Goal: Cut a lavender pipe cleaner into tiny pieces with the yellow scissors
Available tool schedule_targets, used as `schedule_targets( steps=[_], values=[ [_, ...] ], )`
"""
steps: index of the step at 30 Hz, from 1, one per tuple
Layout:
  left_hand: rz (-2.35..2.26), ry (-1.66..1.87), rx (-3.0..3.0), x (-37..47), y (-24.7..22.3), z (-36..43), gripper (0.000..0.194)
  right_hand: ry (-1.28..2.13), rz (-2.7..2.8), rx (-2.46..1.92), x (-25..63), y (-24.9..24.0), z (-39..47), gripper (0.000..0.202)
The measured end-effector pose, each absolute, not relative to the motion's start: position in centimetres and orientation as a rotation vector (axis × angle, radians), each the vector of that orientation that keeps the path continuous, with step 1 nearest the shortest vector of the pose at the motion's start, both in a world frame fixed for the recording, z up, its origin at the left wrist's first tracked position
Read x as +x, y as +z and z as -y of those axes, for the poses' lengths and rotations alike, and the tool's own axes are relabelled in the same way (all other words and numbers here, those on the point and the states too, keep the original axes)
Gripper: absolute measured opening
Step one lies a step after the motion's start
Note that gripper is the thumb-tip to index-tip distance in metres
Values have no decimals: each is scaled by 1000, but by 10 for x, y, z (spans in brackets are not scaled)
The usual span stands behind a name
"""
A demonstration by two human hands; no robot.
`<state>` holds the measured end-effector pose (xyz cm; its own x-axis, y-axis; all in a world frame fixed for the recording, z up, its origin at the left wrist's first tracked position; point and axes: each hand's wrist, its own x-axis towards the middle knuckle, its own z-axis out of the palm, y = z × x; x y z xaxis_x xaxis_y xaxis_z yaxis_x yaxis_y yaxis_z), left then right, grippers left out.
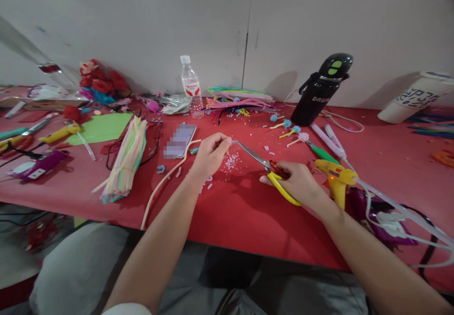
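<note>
Over the middle of the red table (pixel 244 215), my left hand (pixel 212 155) is closed in a pinch on a small pale piece (pixel 233 141) that barely shows at its fingertips. The tips of the scissors (pixel 253 154) are beside that piece. My right hand (pixel 296 182) is wrapped round the red and yellow handles of the scissors. Below the blades lies a scatter of tiny pale clippings (pixel 232 161). A cream pipe cleaner (pixel 158 186) runs from near my left hand to the table's front edge.
A phone (pixel 180 141) and a bundle of pastel pipe cleaners (pixel 126 159) lie left. Behind stand a plastic bottle (pixel 192 88) and a black flask (pixel 319 90). A yellow glue gun (pixel 336 178) with cables sits close to my right forearm. Small fluffy flowers (pixel 286 123) lie behind the scissors.
</note>
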<state>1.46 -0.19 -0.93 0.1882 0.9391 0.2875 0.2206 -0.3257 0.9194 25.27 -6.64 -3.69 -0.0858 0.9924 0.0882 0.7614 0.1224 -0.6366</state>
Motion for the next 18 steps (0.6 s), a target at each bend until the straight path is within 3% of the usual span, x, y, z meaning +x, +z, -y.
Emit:
schedule_targets(
  steps=[18],
  values=[
    [-1111,1163,1710,15,-9,3,26,608,1899,-1707,254,-38,66,53]
  ],
)
